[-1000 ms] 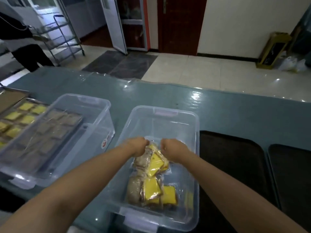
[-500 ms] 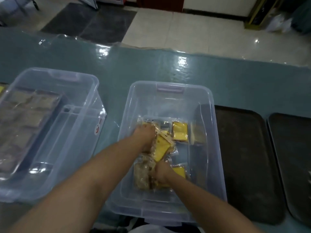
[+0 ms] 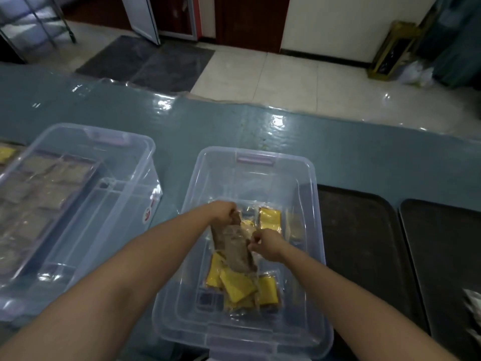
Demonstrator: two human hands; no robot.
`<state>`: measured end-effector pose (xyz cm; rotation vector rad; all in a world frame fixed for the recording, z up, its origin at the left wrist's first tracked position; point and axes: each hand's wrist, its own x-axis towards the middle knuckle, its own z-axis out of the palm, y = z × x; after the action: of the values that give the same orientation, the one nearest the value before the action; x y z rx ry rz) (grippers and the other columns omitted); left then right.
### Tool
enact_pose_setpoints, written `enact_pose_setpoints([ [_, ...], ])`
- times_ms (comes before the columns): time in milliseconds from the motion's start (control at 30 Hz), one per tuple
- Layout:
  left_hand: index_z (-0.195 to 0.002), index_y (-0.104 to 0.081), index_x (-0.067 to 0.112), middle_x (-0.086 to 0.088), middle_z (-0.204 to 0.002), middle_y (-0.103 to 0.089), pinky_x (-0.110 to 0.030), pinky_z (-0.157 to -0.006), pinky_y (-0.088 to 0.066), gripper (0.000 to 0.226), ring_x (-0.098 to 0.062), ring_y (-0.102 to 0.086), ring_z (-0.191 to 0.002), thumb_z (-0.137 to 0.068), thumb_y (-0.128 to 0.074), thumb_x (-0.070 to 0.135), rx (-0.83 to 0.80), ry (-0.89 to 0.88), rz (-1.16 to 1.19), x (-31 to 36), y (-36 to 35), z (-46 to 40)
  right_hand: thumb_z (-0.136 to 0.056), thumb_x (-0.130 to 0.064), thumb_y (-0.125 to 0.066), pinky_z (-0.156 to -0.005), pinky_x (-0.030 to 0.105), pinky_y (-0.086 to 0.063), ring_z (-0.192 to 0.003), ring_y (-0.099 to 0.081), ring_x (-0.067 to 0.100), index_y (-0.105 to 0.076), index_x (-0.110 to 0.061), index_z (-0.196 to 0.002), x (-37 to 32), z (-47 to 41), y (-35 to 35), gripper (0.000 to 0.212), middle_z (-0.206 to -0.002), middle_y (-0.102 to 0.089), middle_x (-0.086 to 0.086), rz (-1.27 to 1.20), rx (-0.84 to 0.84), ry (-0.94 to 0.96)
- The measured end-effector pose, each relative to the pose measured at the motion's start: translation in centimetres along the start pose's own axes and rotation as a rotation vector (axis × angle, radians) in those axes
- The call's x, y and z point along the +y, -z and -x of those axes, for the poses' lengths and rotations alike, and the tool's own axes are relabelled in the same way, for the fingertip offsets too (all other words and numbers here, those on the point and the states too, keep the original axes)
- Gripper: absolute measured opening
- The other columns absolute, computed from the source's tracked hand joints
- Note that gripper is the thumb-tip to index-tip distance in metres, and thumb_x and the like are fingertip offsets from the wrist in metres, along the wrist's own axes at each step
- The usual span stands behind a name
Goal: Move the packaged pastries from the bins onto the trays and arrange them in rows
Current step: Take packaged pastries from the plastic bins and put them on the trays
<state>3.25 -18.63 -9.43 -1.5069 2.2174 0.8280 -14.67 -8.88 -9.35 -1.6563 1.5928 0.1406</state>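
Both my hands are inside the clear middle bin (image 3: 316, 230). My left hand (image 3: 223, 211) grips the top of a strip of brown packaged pastries (image 3: 233, 246), lifted off the bin floor. My right hand (image 3: 265, 243) pinches the strip's right edge. Yellow packaged pastries (image 3: 238, 285) hang and lie below it, and another yellow pack (image 3: 270, 218) lies flat farther back in the bin. To the right of the bin sit two dark trays (image 3: 364, 246) (image 3: 442, 256).
A second clear bin (image 3: 125, 201) stands at the left, and through its wall I see a tray with brown packs (image 3: 39, 188). The table is covered with shiny blue-green plastic (image 3: 260, 126). Something white (image 3: 472, 306) pokes in at the right edge.
My hands went down into the bin and have come up again holding the brown strip higher. The camera dipped down, then tilted back up.
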Motion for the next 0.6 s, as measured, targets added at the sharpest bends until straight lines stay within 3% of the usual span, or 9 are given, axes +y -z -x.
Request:
enact_pose_setpoints([
  [133,-0.120,-0.066,0.009,-0.014,-0.128,-0.063,-0.036,-0.097,-0.046,0.028,-0.031,-0.060,-0.114,-0.101,-0.052,0.024,-0.101,0.015,0.336,-0.2,0.8,0.5,-0.096,-0.016,-0.059,-0.055,0.024,-0.033,-0.080,-0.054,0.022,-0.053,-0.018,-0.077,0.8,-0.9,2.4,0.020,-0.084,-0.058,0.005,-0.073,0.163,-0.069],
  [200,-0.125,-0.064,0.013,-0.007,-0.129,-0.061,-0.033,-0.092,-0.048,0.032,-0.024,-0.058,-0.109,-0.101,-0.054,0.032,-0.116,0.025,0.436,-0.1,1.0,1.0,-0.097,-0.017,-0.060,-0.055,0.025,-0.032,-0.077,-0.052,0.020,-0.054,-0.017,-0.079,1.1,-1.2,2.4,0.019,-0.083,-0.058,0.005,-0.098,0.190,-0.074],
  [267,-0.133,-0.056,0.015,0.000,-0.122,-0.057,-0.026,-0.083,-0.044,0.041,-0.018,-0.055,-0.106,-0.095,-0.064,0.026,-0.122,0.005,0.407,0.2,0.8,1.3,-0.096,-0.018,-0.062,-0.055,0.024,-0.035,-0.076,-0.053,0.019,-0.053,-0.020,-0.075,1.4,-1.7,1.9,0.023,-0.080,-0.058,0.003,-0.157,0.193,-0.074],
  [333,-0.134,-0.052,0.015,-0.002,-0.122,-0.059,-0.024,-0.080,-0.041,0.052,-0.017,-0.055,-0.103,-0.088,-0.074,0.022,-0.044,-0.026,0.314,0.5,0.2,1.3,-0.094,-0.020,-0.066,-0.060,0.025,-0.043,-0.080,-0.058,0.020,-0.054,-0.022,-0.075,1.5,-2.2,1.4,0.022,-0.082,-0.062,0.003,-0.232,0.188,-0.065],
  [400,-0.124,-0.057,0.016,-0.004,-0.118,-0.063,-0.027,-0.079,-0.043,0.046,-0.021,-0.058,-0.102,-0.084,-0.078,0.023,0.008,-0.041,0.289,0.6,-0.5,0.9,-0.091,-0.024,-0.072,-0.070,0.029,-0.051,-0.092,-0.061,0.023,-0.057,-0.020,-0.094,1.5,-2.4,1.2,0.016,-0.096,-0.065,0.003,-0.319,0.182,-0.032],
  [500,-0.110,-0.060,0.020,-0.002,-0.107,-0.064,-0.035,-0.084,-0.052,0.032,-0.023,-0.062,-0.100,-0.085,-0.077,0.029,0.001,-0.020,0.405,0.5,-0.6,0.4,-0.083,-0.027,-0.082,-0.068,0.019,-0.048,-0.111,-0.055,0.018,-0.040,-0.023,-0.134,1.2,-2.1,1.7,0.065,-0.118,-0.053,-0.010,-0.478,0.111,0.006],
  [600,-0.111,-0.061,0.022,0.000,-0.107,-0.065,-0.037,-0.090,-0.053,0.032,-0.022,-0.062,-0.101,-0.084,-0.077,0.029,0.054,-0.041,0.499,0.8,0.2,0.3,-0.077,-0.027,-0.086,-0.088,0.035,-0.056,-0.108,-0.064,0.022,-0.062,-0.018,-0.123,1.4,-2.6,2.3,0.052,-0.113,-0.069,-0.002,-0.489,0.147,0.024],
])
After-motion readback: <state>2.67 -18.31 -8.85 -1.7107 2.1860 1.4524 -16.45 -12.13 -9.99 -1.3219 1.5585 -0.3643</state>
